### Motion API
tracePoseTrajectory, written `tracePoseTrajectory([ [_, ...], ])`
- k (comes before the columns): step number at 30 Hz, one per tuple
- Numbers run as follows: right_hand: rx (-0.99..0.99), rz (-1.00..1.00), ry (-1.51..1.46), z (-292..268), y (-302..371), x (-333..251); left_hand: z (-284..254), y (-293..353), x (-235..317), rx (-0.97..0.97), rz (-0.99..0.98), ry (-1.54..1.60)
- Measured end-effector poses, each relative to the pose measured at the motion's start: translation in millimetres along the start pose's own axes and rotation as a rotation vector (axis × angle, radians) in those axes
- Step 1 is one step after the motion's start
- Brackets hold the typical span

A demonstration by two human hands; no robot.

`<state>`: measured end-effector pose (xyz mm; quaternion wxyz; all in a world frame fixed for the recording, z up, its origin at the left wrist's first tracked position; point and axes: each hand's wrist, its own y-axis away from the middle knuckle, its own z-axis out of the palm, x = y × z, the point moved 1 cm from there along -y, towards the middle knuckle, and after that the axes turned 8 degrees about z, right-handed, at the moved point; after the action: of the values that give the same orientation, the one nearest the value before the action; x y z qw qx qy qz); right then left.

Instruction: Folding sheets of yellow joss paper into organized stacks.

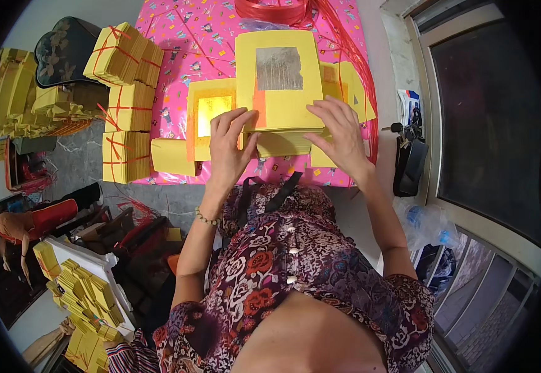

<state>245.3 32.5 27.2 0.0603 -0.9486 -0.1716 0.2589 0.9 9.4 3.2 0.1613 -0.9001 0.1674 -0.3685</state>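
Observation:
A thick stack of yellow paper sheets (308, 112) lies on the pink patterned table cover in front of me. Its top sheet bears a silvery-grey rectangle (280, 68) and an orange strip. My left hand (228, 146) is at the stack's near left corner, fingers curved and apart from the thumb. At the near right corner is my right hand (339, 133), its fingers spread. Both hands seem to touch the stack's edges without gripping it. A yellow sheet with a gold square (214, 117) lies left of the stack, and more yellow sheets (354, 93) lie to its right.
Yellow paper bundles tied with red strips (127, 105) line the table's left edge. Red plastic strips (277, 11) lie at the back and down the right side. A window (494, 118) is at right. Lower left, a person's striped sleeve (132, 357) shows beside piled yellow paper (90, 292).

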Motion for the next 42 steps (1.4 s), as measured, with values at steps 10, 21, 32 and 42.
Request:
tracePoseTrajectory([
  [10, -0.021, -0.115, -0.003, -6.1, -14.0, 5.2, -7.7, -4.8, -7.6, -0.033, -0.007, 0.116],
  [21, -0.064, -0.073, -0.069, -9.9, -17.4, 2.2, -8.7, -11.0, -10.1, -0.017, -0.044, 0.131],
  [32, 0.014, 0.036, -0.206, -6.7, -20.1, -2.7, -5.0, -12.5, -14.3, 0.029, -0.134, 0.212],
  [42, 0.066, 0.064, -0.203, 2.8, -29.0, -0.5, -5.2, -12.8, -15.1, 0.039, -0.143, 0.251],
])
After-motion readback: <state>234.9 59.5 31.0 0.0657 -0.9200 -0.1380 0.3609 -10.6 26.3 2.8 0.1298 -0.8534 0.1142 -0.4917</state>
